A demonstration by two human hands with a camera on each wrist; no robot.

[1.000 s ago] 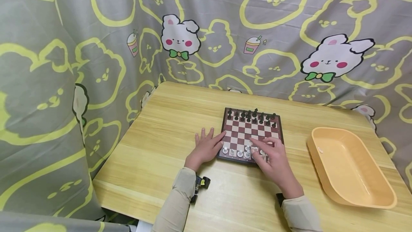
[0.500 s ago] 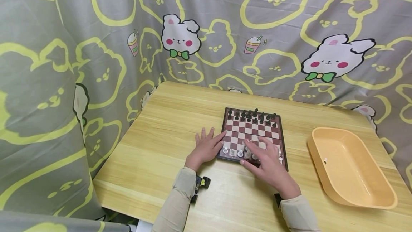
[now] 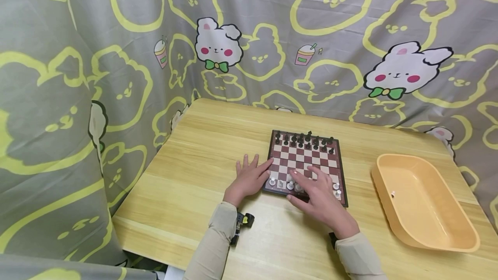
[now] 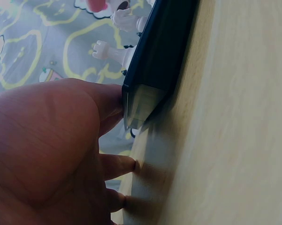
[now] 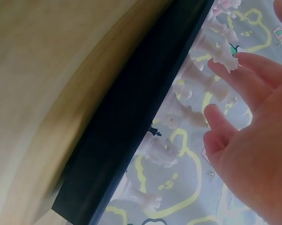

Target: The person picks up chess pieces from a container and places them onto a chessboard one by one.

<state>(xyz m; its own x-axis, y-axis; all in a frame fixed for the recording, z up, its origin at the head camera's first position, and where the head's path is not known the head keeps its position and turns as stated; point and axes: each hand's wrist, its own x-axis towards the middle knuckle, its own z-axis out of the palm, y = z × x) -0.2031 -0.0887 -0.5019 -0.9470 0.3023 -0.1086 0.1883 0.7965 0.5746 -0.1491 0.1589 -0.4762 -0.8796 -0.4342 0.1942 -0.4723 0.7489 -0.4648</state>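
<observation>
A small chessboard [image 3: 299, 155] lies on the wooden table, with black chess pieces [image 3: 308, 138] in two rows at its far side. Several white chess pieces stand along the near edge, among them a white rook [image 4: 111, 54]. My left hand [image 3: 249, 179] rests beside the board, one finger touching its left edge and the others spread on the table. Above the near row is my right hand [image 3: 320, 195], thumb and fingers apart. In the right wrist view its fingertips lie close to a crown-topped white piece [image 5: 219, 52]; contact cannot be told. The hand hides part of the row.
A deep orange plastic tub [image 3: 428, 211] stands to the right of the board, a small bright spot on its inner wall. Behind the table [image 3: 218, 128] hangs a grey curtain [image 3: 272, 7] with yellow cartoon outlines, which also runs down the left side.
My right hand has shifted left along the near row and its thumb and fingers have spread apart. White pieces at the board's right corner have come into sight. My left hand stays put.
</observation>
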